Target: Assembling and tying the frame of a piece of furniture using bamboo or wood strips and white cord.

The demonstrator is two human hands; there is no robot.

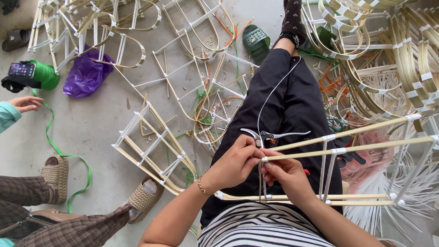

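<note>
Left hand (235, 162): grip pressed together, pinching the white tie (264, 159) at the end of the upper bamboo strip (347, 148)
Right hand (286, 173): fingertips closed on the same tie from below, thumb and forefinger touching the joint
Piece in work: bamboo frame (329, 197) lying across the lap, two long strips running right, white uprights between them, lower rail just above the striped shirt (260, 228)
Step in hand: judged to be binding a strip end to an upright at the near left corner of the frame
Next move: likely calls for tension held on the tie by both hands and the joint kept square; cutters (270, 135) lying on the lap just beyond the hands
In the way: white cord (274, 91) trailing along the black trousers; frame overlapping the stacked frames at right
Floor, left: finished lattice frame (151, 146), green ribbon (57, 148), another person's sandalled feet (57, 176)
Far: purple bag (87, 75), green spool (43, 74) with phone (21, 69), another person's hand (25, 103), curved frames (114, 27)
</note>
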